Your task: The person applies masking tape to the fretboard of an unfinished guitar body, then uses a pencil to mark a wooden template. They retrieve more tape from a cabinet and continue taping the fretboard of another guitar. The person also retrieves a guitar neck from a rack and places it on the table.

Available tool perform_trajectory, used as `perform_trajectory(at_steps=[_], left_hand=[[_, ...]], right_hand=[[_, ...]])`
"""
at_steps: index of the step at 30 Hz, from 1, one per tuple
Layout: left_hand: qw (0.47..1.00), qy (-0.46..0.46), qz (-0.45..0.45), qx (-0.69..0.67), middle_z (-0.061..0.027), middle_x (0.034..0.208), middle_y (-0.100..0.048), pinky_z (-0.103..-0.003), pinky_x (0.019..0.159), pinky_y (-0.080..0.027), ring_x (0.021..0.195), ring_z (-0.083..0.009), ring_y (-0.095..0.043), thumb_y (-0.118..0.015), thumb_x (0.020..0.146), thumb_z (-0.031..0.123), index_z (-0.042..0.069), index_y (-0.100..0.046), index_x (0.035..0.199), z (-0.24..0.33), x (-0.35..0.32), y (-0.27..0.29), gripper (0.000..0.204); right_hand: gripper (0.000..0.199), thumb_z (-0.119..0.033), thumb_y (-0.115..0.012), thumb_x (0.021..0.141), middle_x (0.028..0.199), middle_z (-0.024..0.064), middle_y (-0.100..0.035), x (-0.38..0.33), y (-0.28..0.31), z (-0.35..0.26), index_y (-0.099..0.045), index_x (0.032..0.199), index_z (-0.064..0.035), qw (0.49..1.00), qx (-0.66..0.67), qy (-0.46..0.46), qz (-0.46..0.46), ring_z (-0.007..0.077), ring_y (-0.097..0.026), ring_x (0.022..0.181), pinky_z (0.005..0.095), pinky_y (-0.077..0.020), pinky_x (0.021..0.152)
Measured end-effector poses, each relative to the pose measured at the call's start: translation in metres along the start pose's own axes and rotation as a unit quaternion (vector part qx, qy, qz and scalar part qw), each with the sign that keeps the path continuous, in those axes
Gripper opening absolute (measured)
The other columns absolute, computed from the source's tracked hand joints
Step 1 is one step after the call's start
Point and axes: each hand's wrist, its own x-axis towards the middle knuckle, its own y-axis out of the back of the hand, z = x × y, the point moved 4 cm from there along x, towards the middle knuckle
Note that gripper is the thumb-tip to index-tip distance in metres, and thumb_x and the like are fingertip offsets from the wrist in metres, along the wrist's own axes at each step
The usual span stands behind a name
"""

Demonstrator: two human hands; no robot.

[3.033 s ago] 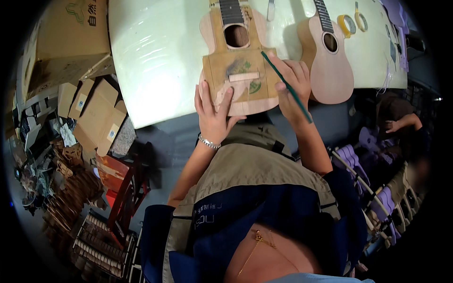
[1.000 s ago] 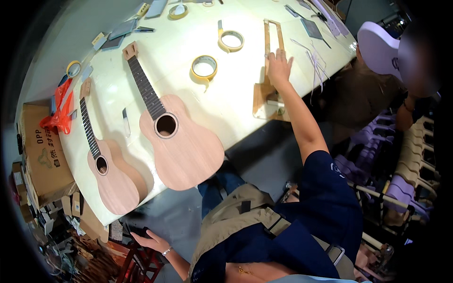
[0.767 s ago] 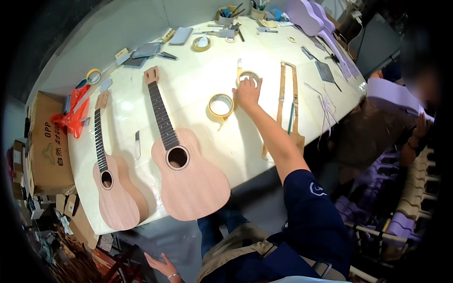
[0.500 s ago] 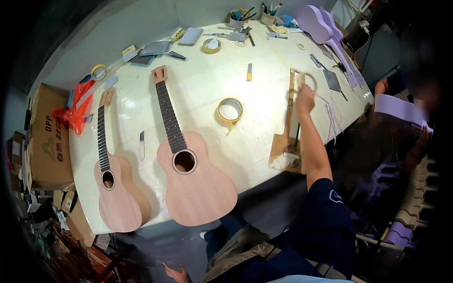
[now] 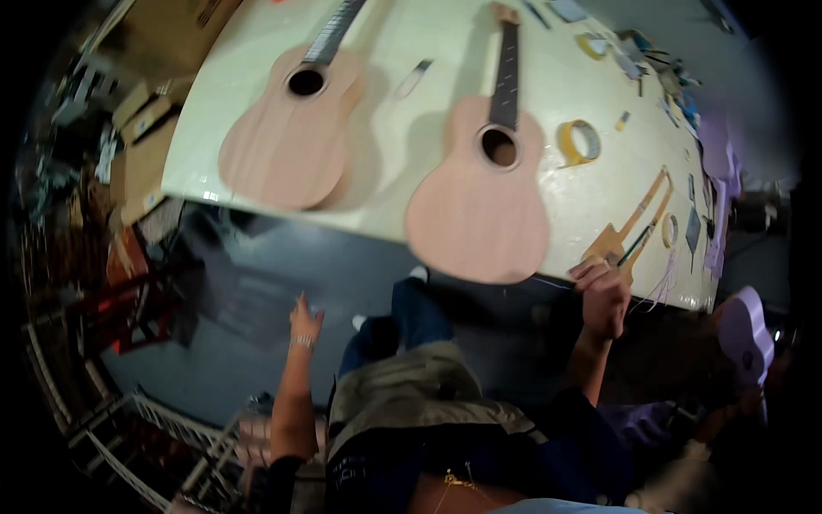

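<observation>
Our left hand hangs over floor, fingers spread, well apart from right hand, curled by near edge of desk; we cannot tell if it grips anything. Wooden template lies just past it, toward desk's right corner. 2 wooden guitars sit by near edge.

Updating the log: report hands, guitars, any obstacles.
Left hand open, off table. Right hand curled near wooden template; hold unclear. Right-side guitar on table, yellow tape roll beside it.

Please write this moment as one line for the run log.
left hand: open, off table | right hand: curled, by wooden frame, grip and contact unclear | on table: two guitars, yellow tape
</observation>
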Motion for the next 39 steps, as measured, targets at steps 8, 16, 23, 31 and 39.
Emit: perform_trajectory(at_steps=[8, 16, 23, 31, 39], left_hand=[[0.962, 0.081, -0.054, -0.256, -0.0206, 0.113, -0.058, -0.039, 0.092, -0.042, 0.107, -0.0330, -0.054, -0.058, 0.081, 0.028, 0.002, -0.053, 0.119, 0.025, 0.026, -0.079, 0.046], [0.948, 0.018, 0.120, -0.296, -0.0196, 0.108, -0.060, -0.038, 0.090, -0.043, 0.102, -0.0336, -0.056, -0.057, 0.084, 0.025, 0.000, -0.058, 0.111, -0.075, 0.069, -0.118, 0.037], [0.939, -0.068, 0.142, -0.306, -0.0165, 0.111, -0.059, -0.037, 0.089, -0.043, 0.103, -0.0307, -0.055, -0.057, 0.085, 0.022, 0.003, -0.059, 0.111, -0.077, 0.145, -0.135, 0.032], [0.836, -0.399, 0.318, -0.202, -0.0205, 0.136, -0.033, -0.046, 0.104, -0.023, 0.128, -0.0381, -0.026, -0.064, 0.080, 0.027, 0.004, -0.040, 0.130, 0.071, 0.158, -0.107, 0.061], [0.764, -0.474, 0.369, -0.235, -0.0294, 0.138, -0.025, -0.052, 0.104, -0.019, 0.132, -0.0451, -0.019, -0.072, 0.071, 0.022, -0.001, -0.015, 0.140, 0.093, 0.091, -0.100, 0.092]], right_hand=[[0.032, -0.016, -0.057, 0.088, 0.106, 0.0077, -0.060, -0.110, -0.241, 0.225, -0.054, 0.115, 0.0002, 0.760, 0.080, -0.569, -0.303, 0.0133, -0.056, 0.097, 0.0264, -0.0432, 0.087], [0.047, -0.003, -0.058, 0.081, 0.098, 0.0080, -0.056, -0.130, -0.193, 0.484, -0.042, 0.126, 0.0001, 0.812, -0.078, -0.484, 0.316, 0.0148, -0.054, 0.080, 0.0263, -0.0453, 0.075], [0.064, -0.014, -0.071, 0.074, 0.112, 0.0132, -0.049, -0.117, -0.072, 0.557, -0.040, 0.127, 0.0038, 0.827, -0.236, -0.390, 0.330, 0.0219, -0.050, 0.100, 0.0324, -0.0384, 0.090], [0.057, -0.014, -0.069, 0.074, 0.080, 0.0088, -0.060, -0.142, -0.111, 0.524, -0.038, 0.122, -0.0061, 0.880, -0.164, -0.428, 0.120, 0.0157, -0.057, 0.070, 0.0307, -0.0448, 0.062], [0.064, -0.020, -0.057, 0.078, 0.083, 0.0135, -0.062, -0.235, -0.263, 0.499, -0.024, 0.131, -0.0041, 0.933, -0.318, -0.121, -0.120, 0.0292, -0.061, 0.072, 0.0406, -0.0481, 0.062]])
